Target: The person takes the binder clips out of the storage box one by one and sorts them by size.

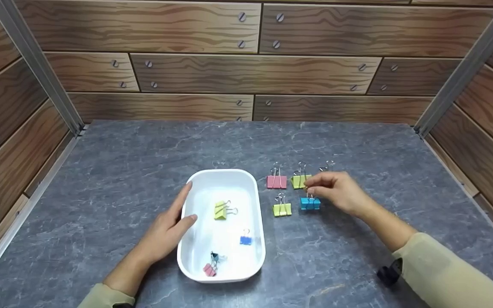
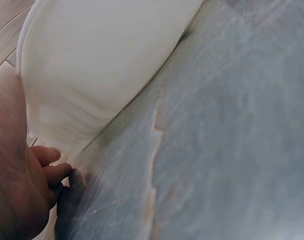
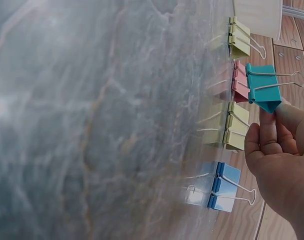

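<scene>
Head view: I see the right hand (image 1: pixel 337 191) pinching a teal metal binder clip (image 1: pixel 310 203), right of the rounded white plastic tray (image 1: pixel 229 182); the left hand (image 1: pixel 167 231) spreads thumb and forefinger at its left rim. A slack pinch could drop the clip.

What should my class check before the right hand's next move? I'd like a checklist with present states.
1. Left hand on the white tray: ok.
2. Tray upright on the table: ok.
3. Right hand at the teal clip: ok.
4. Right grip firm: cannot tell.
5. Straight path to tray: not ok; front yellow clip between.
6. Clips inside all apart: not ok; pink clip and dark clip bunch together.
</scene>
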`<state>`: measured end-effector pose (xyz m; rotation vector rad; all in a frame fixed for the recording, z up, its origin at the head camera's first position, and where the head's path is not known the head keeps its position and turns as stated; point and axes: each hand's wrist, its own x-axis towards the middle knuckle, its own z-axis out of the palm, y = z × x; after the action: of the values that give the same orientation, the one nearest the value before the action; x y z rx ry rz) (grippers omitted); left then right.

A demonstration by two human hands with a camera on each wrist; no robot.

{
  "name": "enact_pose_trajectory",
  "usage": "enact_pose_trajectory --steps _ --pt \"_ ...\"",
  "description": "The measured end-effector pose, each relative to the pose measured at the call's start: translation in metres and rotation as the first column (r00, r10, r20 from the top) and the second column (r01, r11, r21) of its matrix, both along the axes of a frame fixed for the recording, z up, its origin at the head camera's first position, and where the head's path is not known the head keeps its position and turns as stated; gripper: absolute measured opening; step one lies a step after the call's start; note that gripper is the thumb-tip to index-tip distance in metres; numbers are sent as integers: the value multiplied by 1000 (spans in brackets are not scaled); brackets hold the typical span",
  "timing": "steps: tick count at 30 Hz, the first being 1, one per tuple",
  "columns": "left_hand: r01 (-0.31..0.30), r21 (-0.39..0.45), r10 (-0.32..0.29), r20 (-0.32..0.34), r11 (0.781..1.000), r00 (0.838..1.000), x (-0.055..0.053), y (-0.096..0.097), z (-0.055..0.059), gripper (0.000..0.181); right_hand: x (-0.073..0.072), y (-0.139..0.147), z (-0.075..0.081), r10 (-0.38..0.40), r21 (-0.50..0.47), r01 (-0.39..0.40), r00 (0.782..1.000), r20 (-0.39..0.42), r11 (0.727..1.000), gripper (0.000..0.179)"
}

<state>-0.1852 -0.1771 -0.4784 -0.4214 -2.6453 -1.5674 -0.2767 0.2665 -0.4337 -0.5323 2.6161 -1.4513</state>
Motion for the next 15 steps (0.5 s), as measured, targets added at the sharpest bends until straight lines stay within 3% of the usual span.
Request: enact_pose_trajectory --steps 15 --pt "4 -3 -4 41 1000 999 -1 0 0 74 -1 5 -9 -11 15 11 1000 13 1000 21"
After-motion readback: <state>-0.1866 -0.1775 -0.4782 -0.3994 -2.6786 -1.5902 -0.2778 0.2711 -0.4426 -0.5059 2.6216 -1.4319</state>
